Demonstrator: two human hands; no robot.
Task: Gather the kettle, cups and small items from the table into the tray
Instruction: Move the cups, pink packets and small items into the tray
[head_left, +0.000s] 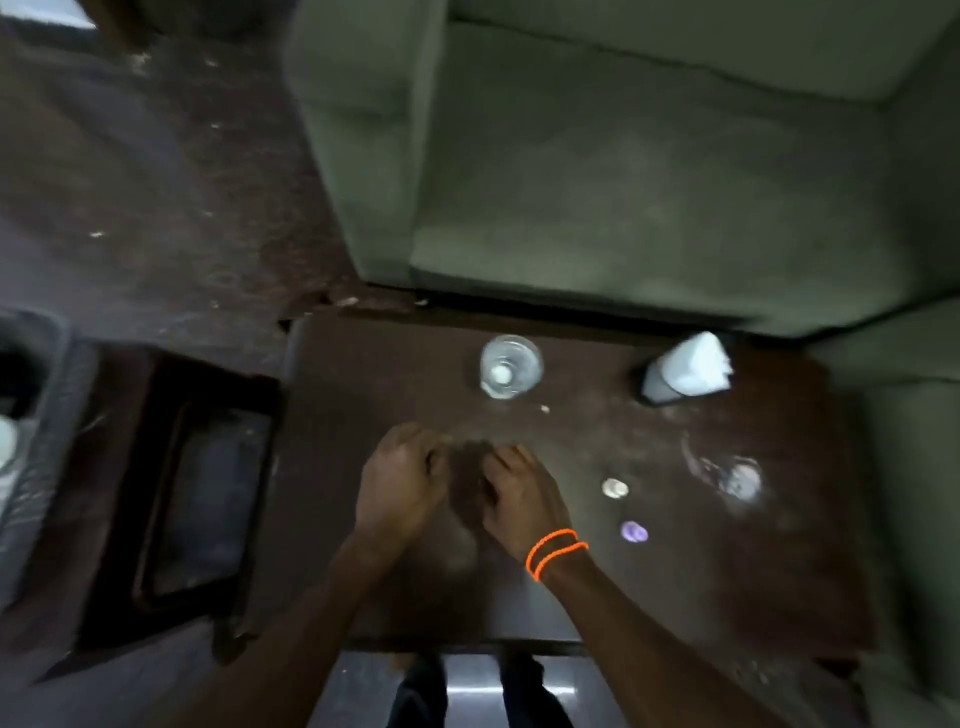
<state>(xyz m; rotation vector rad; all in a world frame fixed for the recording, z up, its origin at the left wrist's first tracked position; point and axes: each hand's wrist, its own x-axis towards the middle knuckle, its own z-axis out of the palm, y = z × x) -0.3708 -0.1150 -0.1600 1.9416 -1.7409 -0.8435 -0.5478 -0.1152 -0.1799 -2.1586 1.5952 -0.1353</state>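
A dark brown table (675, 571) fills the lower middle. My left hand (400, 483) and my right hand (519, 499), which wears orange wristbands, hover side by side over its middle. The left hand's fingers are curled in; blur hides whether either hand holds anything. A clear glass (511, 366) stands beyond the hands. A second, blurred glass (737, 480) is to the right. A small white cap (614, 488) and a purple cap (634, 532) lie just right of my right hand. A dark tray (156, 519) rests on a low stand left of the table. No kettle is visible.
A napkin holder with white napkins (685, 369) stands at the table's far right. A green sofa (623, 182) sits behind the table, with its arm along the right side. A grey container (36, 415) is at the left edge. A crumb (544, 409) lies near the glass.
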